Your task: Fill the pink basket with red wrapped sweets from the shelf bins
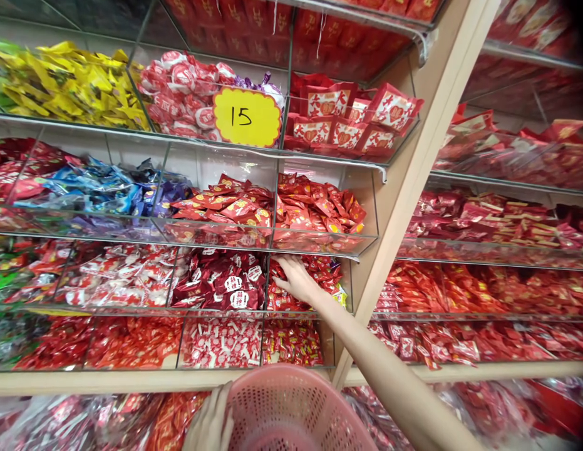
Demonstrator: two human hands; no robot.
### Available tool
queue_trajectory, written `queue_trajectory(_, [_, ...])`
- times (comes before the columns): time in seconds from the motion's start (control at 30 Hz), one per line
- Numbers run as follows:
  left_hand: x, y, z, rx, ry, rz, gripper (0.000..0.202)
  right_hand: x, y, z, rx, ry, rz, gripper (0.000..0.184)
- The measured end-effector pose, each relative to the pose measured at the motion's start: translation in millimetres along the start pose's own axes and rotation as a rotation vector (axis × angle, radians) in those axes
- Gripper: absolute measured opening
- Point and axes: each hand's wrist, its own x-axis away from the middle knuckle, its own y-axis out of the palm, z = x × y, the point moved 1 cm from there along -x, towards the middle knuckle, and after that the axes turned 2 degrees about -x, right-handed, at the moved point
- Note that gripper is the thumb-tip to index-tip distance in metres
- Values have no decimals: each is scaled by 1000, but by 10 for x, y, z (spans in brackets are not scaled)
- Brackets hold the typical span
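Two bare hands in view. Left hand (209,416) grasps the pink basket (291,371) at its left rim, low in frame; thumb not seen, the wrist and basket's lower part cut off. Right hand (297,280) palm down, fingers loosely spread, not closed on anything visible, over red packets (282,299) in a shelf bin (338,312); what lies under the palm is hidden. Yellow tag (247,117) higher up reads "15" in black handwriting. Red pouches (395,110) to its right carry the character 大; smaller print unclear. Dark red packets (216,280) just left of the right hand bear white badges, characters not surely legible. Far-right shelves (507,182) blurred, corner blacked out.
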Motion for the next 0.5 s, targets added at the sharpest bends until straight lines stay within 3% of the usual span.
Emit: queue_trajectory(0.5, [13,-9,1,-5,6,-22,48,50,31,25,-60,-20,90,40])
